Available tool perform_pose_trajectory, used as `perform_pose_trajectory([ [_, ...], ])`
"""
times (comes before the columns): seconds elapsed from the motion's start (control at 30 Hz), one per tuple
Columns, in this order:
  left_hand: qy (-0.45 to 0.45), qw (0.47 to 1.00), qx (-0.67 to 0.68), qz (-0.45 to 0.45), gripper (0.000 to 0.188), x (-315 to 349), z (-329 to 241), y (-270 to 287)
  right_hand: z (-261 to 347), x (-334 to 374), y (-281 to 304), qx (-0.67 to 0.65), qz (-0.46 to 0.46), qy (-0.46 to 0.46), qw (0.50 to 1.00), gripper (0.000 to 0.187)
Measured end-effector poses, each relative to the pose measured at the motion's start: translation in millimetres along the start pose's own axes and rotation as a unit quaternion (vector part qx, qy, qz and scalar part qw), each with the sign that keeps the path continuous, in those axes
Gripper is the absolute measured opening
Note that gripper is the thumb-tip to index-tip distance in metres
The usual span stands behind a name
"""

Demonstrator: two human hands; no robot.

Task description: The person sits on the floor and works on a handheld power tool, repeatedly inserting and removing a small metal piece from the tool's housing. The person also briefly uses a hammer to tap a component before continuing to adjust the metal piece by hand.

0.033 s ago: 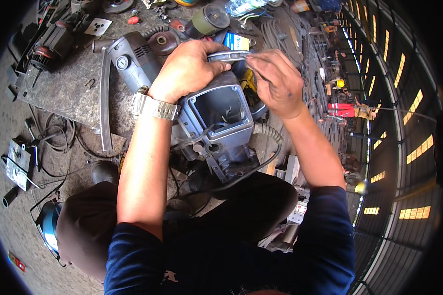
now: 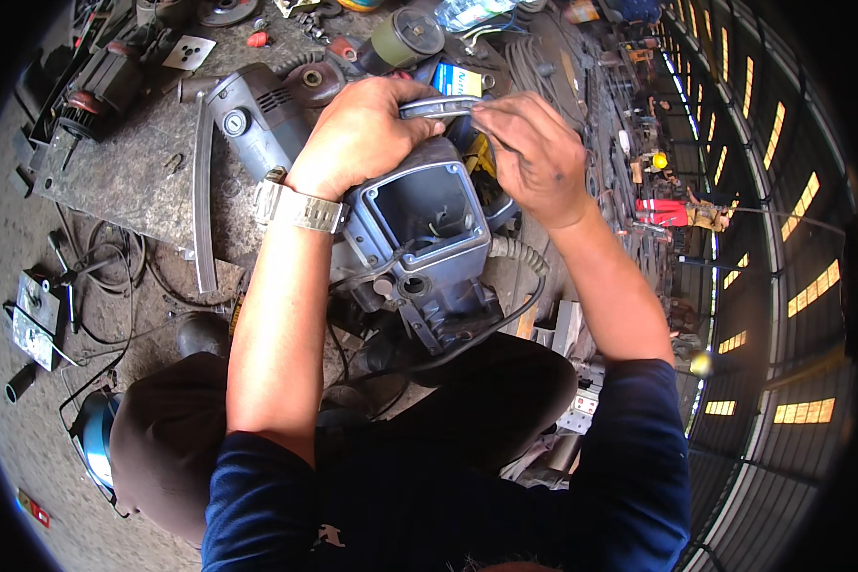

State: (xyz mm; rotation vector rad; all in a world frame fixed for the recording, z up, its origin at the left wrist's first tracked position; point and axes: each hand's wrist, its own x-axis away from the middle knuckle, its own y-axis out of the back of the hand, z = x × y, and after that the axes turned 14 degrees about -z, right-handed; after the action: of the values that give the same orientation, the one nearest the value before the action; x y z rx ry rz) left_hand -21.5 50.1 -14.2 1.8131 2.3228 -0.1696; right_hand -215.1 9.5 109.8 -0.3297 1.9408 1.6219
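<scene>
Side by side, my left hand [image 2: 372, 129] and my right hand [image 2: 541, 157] are above a grey metal housing. Between them is a grey, rounded-edge cover [image 2: 443, 108], seen nearly edge-on. The left fingers wrap around its left part, thumb toward me. At its right end, my right thumb and fingertips pinch the edge; whether a small piece is also in that pinch cannot be seen. Just below, the housing [image 2: 472, 250] shows a square opening with wires inside and holes at the rim's corners. A ribbed grey cable sleeve [image 2: 517, 253] comes off its right side.
Left of my wrist lie a grey power tool [image 2: 253, 119] and a long metal strip [image 2: 204, 191] on a worn metal plate [image 2: 114, 195]. Beyond my hands stand a green canister [image 2: 402, 43] and a blue-yellow box [image 2: 459, 80]. Loose cables [image 2: 129, 257] lie at left. A person [image 2: 682, 214] is far off right.
The cover and my right fingertips have shifted very slightly left, while my right elbow has moved a little to the right. Both hands keep their grip.
</scene>
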Motion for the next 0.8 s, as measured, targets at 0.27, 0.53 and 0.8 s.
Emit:
perform_pose_trajectory([
  [0.27, 0.005, 0.999, -0.034, -0.021, 0.041, -4, 1, 3, -21, -22, -7, -0.044, 0.051, -0.057, 0.996, 0.019],
  [0.53, 0.002, 0.998, -0.025, -0.058, 0.039, -3, 8, 0, -26, -43, -6, -0.048, 0.097, -0.078, 0.991, 0.013],
  [0.8, 0.001, 0.999, -0.028, -0.030, 0.043, -3, 3, 2, -32, -48, -3, -0.027, 0.158, -0.131, 0.978, 0.021],
])
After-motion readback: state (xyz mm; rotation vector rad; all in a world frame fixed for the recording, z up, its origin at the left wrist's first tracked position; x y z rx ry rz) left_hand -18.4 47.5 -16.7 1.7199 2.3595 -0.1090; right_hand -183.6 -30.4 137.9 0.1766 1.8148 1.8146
